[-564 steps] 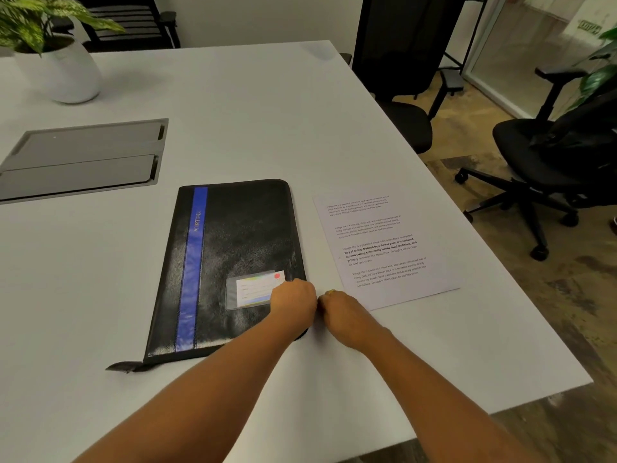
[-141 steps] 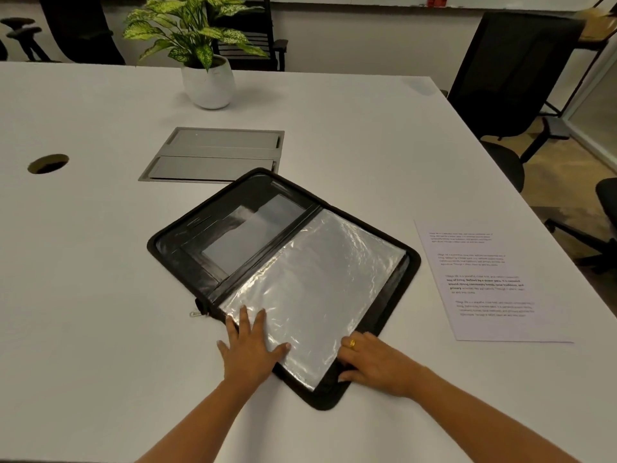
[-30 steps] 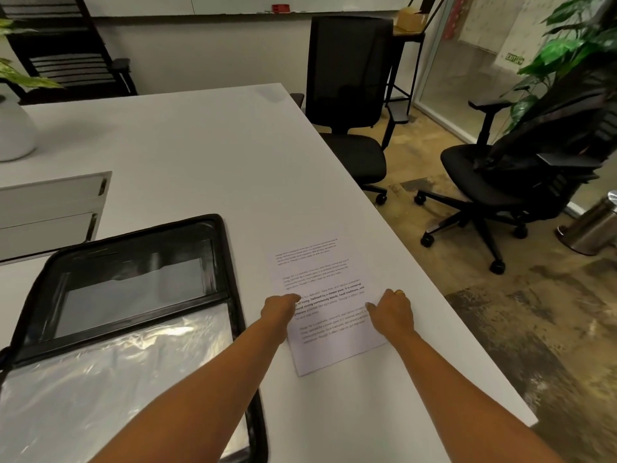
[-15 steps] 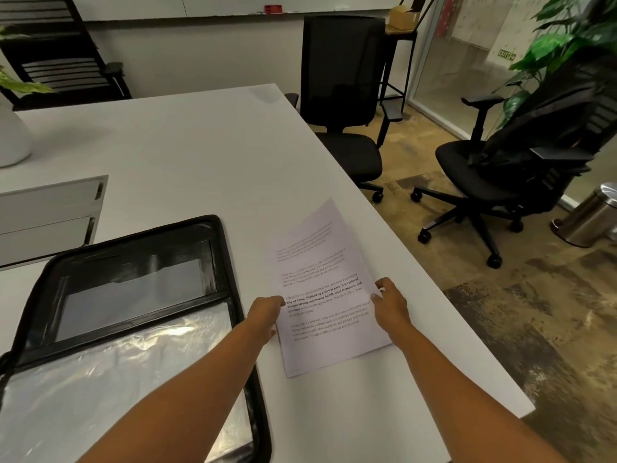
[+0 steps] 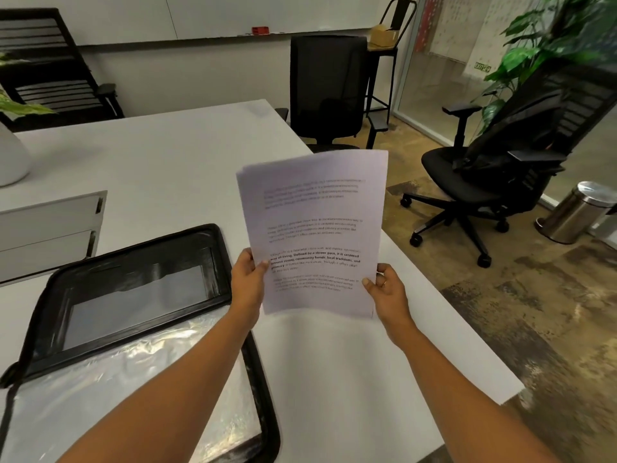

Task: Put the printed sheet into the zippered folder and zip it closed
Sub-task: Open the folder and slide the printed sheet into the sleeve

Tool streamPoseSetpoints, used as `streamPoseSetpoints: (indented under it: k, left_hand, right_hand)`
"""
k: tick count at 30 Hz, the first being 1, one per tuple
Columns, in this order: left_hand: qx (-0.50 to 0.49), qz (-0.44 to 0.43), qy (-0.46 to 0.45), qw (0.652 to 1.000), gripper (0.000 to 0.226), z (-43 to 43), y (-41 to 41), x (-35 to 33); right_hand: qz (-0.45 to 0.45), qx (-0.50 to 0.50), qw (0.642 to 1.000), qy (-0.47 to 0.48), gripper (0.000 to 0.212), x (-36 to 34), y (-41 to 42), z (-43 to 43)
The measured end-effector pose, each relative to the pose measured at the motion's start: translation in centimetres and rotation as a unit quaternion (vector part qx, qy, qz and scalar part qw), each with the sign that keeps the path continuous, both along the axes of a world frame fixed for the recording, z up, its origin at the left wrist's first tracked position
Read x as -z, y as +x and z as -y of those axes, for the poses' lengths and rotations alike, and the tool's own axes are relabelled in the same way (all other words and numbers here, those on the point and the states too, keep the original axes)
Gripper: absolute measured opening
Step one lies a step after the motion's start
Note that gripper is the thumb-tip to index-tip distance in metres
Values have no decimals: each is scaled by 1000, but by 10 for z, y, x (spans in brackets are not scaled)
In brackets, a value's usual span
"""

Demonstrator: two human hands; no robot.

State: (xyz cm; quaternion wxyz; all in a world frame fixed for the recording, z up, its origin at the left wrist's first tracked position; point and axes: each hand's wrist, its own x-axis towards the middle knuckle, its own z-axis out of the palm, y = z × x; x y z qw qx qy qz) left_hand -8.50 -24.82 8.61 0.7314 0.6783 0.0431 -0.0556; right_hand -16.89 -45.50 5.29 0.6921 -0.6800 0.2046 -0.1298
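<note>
Paper takes up the middle of the view: the printed sheet (image 5: 314, 228) is held up in the air above the white table (image 5: 167, 162), apart from its surface, with the text facing the camera and the top edge slightly curled. Its top left corner looks doubled, and I cannot tell whether that is blur or a second page. The left hand (image 5: 247, 282) pinches the sheet's left edge in its lower half, thumb on the printed face and fingers behind. The right hand (image 5: 387, 292) grips the lower right edge the same way, thumb in front, with a ring (image 5: 384, 283) showing on one finger. The zippered folder (image 5: 223, 259) lies open and flat on the table to the left of the sheet, not touching it, and the left forearm crosses above its right rim. The far half of the folder is a dark pocket with a grey panel in it, while the near half is covered by a crinkled clear plastic sleeve (image 5: 133, 379). Beyond the folder a grey hatch (image 5: 43, 225) is set into the tabletop, and a white plant pot (image 5: 10, 158) stands at the left edge of view. Past the table's far corner stands a black office chair (image 5: 327, 95); a second black chair (image 5: 494, 175) and a steel bin (image 5: 581, 212) are on the floor to the right
</note>
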Motion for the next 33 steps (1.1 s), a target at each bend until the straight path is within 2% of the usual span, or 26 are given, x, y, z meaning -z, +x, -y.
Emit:
streamPoseSetpoints:
  k: [6, 9, 16, 21, 25, 30, 33]
  left_hand:
    - [46, -48, 70, 995, 29, -5, -18, 20]
    - [59, -47, 101, 992, 33, -4, -19, 23]
    - [41, 9, 187, 981, 18, -9, -19, 28]
    - [25, -4, 224, 974, 13, -23, -20, 33]
    - [-11, -44, 254, 966, 11, -47, -28, 42]
    - [-48, -90, 403, 910, 8, -80, -46, 64]
    - [-4, -133, 421, 897, 29, -89, -57, 70]
  right_hand:
    - [-28, -13, 999, -7, 33, 8, -11, -9]
    - [-30, -9, 999, -15, 33, 6, -11, -14]
    - [-40, 6, 996, -85, 23, 4, -13, -21]
    - [-70, 2, 986, -149, 32, 4, -18, -25]
    - [-96, 9, 987, -130, 36, 7, -21, -28]
    - [-116, 42, 986, -111, 34, 14, -25, -34]
    - [-118, 61, 986, -96, 33, 17, -27, -39]
